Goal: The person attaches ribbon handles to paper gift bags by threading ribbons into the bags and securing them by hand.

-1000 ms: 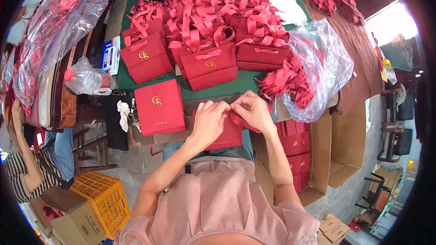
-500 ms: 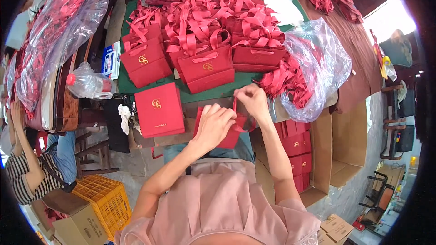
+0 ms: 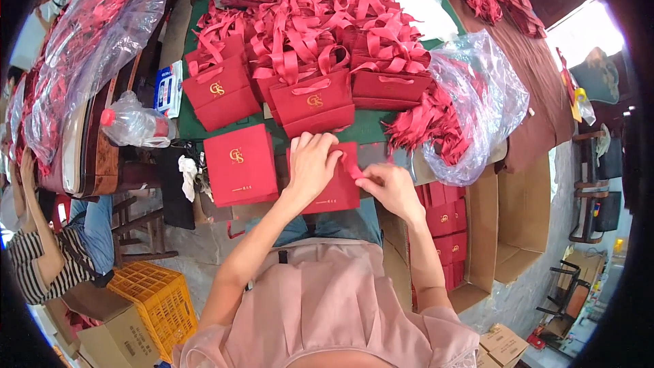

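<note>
A flat red paper gift bag [image 3: 338,194] lies in front of me at the table's near edge. My left hand [image 3: 313,165] covers its left part, fingers bent over the upper edge and gripping there; the fingertips are partly hidden. A red ribbon [image 3: 352,165] runs from beside the left thumb to my right hand [image 3: 390,189], which pinches it between thumb and finger at the bag's right side. Just left lies a stack of flat red bags [image 3: 240,177] with a gold emblem. Beyond my hands stand finished-looking red bags [image 3: 317,103] with ribbon handles.
A clear plastic bag [image 3: 494,82] spills loose red ribbons [image 3: 436,126] on the right. Open cardboard boxes [image 3: 521,225], one holding red bags, stand below it. At left are a plastic bottle [image 3: 136,123], a yellow crate [image 3: 157,310] and another person in stripes [image 3: 48,259].
The bag has turned flatter, showing more of its face. My left hand has shifted up to its top edge; my right hand has come down, drawing the ribbon to the right side.
</note>
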`<state>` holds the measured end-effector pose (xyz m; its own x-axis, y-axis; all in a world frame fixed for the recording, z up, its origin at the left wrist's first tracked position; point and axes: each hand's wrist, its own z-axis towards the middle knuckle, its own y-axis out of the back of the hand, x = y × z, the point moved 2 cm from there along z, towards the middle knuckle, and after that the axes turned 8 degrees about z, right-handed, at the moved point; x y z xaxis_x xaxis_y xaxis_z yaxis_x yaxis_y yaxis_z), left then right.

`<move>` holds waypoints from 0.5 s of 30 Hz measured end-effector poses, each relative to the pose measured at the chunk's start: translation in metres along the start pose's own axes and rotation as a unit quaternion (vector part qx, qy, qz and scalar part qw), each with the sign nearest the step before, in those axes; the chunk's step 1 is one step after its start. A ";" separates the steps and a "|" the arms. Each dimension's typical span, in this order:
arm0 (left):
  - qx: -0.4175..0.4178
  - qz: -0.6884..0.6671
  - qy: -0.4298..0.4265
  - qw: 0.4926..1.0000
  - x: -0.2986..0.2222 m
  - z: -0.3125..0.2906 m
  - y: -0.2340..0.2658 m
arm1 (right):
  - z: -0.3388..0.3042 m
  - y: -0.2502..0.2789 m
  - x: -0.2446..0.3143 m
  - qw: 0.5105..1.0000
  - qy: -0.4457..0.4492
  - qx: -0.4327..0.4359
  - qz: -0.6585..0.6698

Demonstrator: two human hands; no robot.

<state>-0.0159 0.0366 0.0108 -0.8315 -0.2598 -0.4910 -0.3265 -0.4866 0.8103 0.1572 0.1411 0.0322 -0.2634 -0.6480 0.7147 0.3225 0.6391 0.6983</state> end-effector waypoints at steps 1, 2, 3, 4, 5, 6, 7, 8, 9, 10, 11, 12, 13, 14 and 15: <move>-0.037 0.041 -0.030 0.998 -0.003 0.001 -0.001 | 0.003 -0.002 0.002 0.990 -0.072 -0.033 0.114; -0.061 0.026 -0.037 0.997 -0.008 -0.001 0.000 | 0.004 -0.005 0.002 0.961 -0.143 -0.066 0.226; -0.053 0.015 -0.018 0.998 -0.010 -0.008 -0.001 | 0.005 -0.009 0.000 0.957 -0.126 -0.096 0.242; -0.044 0.003 0.000 0.999 -0.013 -0.017 -0.001 | 0.008 -0.012 -0.001 0.957 -0.126 -0.095 0.242; -0.032 -0.081 0.034 0.996 -0.019 -0.025 0.000 | 0.012 -0.014 -0.004 0.936 -0.169 -0.095 0.296; 0.015 -0.210 0.126 0.969 -0.028 -0.037 -0.001 | 0.015 -0.019 -0.006 0.909 -0.210 -0.094 0.347; 0.050 -0.311 0.157 0.936 -0.033 -0.046 -0.005 | 0.020 -0.026 -0.004 0.909 -0.148 -0.137 0.366; 0.108 -0.383 0.186 0.898 -0.036 -0.056 -0.010 | 0.025 -0.026 0.003 0.908 -0.161 -0.136 0.362; 0.116 -0.461 0.205 0.855 -0.041 -0.065 -0.020 | 0.029 -0.025 0.012 0.908 -0.173 -0.135 0.358; 0.125 -0.536 0.219 0.805 -0.047 -0.070 -0.024 | 0.031 -0.025 0.015 0.889 -0.205 -0.137 0.387; 0.176 -0.492 0.194 0.830 -0.046 -0.078 -0.023 | 0.032 -0.026 0.011 0.902 -0.197 -0.157 0.351; 0.175 -0.492 0.195 0.830 -0.042 -0.084 -0.020 | 0.034 -0.028 0.004 0.913 -0.189 -0.177 0.314; 0.200 -0.454 0.191 0.847 -0.040 -0.089 -0.016 | 0.035 -0.028 -0.004 0.916 -0.181 -0.201 0.295; 0.226 -0.414 0.185 0.862 -0.037 -0.091 -0.010 | 0.036 -0.028 -0.015 0.926 -0.165 -0.223 0.256; 0.225 -0.401 0.189 0.868 -0.035 -0.093 -0.003 | 0.036 -0.026 -0.025 0.933 -0.149 -0.245 0.216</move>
<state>0.0558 -0.0300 -0.0041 -0.0766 -0.2847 -0.9556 -0.9450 -0.2848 0.1606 0.1228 0.1556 -0.0023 -0.2304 -0.1822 0.9559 0.8147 0.5011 0.2918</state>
